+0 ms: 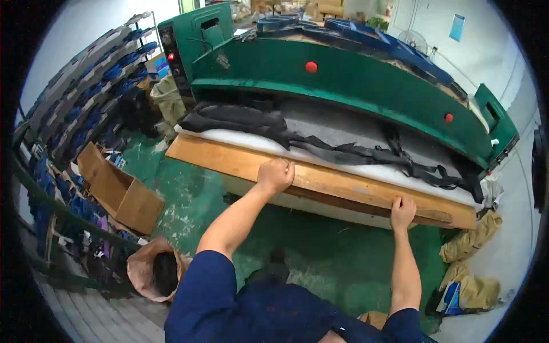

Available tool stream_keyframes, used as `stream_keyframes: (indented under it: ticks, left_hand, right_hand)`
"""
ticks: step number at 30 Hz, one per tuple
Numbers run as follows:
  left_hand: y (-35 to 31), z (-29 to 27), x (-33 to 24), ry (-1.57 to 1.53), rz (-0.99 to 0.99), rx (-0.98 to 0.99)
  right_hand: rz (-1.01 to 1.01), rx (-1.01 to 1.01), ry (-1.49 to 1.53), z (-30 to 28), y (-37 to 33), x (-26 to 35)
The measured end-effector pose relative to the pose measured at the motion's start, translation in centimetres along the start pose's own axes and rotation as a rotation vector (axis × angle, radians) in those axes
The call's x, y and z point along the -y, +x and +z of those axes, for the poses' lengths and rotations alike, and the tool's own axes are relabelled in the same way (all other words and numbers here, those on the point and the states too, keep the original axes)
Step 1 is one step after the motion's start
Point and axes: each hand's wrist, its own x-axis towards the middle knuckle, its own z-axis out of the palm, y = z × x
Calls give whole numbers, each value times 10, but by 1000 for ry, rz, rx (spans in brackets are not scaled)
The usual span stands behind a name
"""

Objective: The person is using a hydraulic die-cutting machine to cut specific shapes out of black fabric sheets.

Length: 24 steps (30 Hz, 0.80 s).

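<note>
A long wooden board (337,186) runs along the front of a green machine. My left hand (276,174) is closed at its middle, fingers curled down against the wood; their tips are hidden. Farther right, my right hand (404,213) is closed over the board's front edge. Just behind the board lies a long white slab (229,136), its edge showing as a pale strip. Crumpled black cloth strips (337,154) are spread along it, reaching to the right end. Neither hand touches the cloth.
The green machine (366,91) stands behind, with red buttons and dark blue material on top. An open cardboard box (123,197) and a brown bag (150,268) are at left. Loaded racks (91,86) line the left wall. Tan sacks (472,237) stand at right.
</note>
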Motion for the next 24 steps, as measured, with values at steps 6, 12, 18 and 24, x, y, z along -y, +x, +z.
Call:
stream_keyframes:
  ticks: [6, 12, 18, 24]
  left_hand:
    - [6, 3, 4, -73, -71, 24]
    - [27, 20, 22, -100, -56, 112]
    - [31, 15, 8, -109, -39, 214]
    - [99, -4, -4, -144, 97, 96]
  right_hand:
    - [-65, -10, 22, 14, 4, -1]
    - [-10, 154, 192, 9, 33, 9]
    - [-65, 198, 129, -5, 42, 4]
    - [310, 363, 680, -5, 141, -74]
